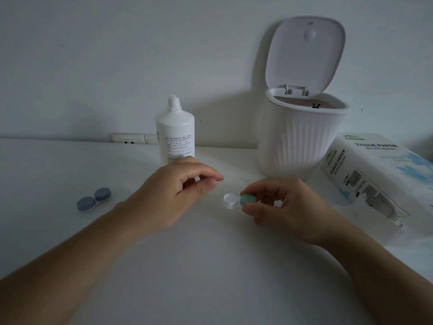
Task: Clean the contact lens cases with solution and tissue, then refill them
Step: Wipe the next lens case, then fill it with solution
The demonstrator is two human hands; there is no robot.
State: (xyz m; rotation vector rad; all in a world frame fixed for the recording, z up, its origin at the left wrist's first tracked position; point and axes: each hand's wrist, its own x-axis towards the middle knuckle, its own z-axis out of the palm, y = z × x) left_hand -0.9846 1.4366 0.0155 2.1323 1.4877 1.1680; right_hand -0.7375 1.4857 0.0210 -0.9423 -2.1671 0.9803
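Observation:
A white contact lens case point(229, 200) lies on the table at centre right. My right hand point(283, 207) pinches its green cap point(248, 199) between thumb and fingers; the case's white round side sticks out to the left. My left hand point(173, 193) hovers just left of it with fingers curled, and a small white piece point(197, 178), a cap by its look, shows between thumb and forefinger. A second case with two grey-blue caps point(93, 199) lies shut at the left. The white solution bottle point(175, 134) stands behind my left hand with its nozzle bare.
A white ribbed bin point(302, 141) with its lid flipped up stands at the back right. A tissue paper pack point(375, 174) lies at the right edge. A wall socket point(133, 138) sits behind the table point(210, 266).

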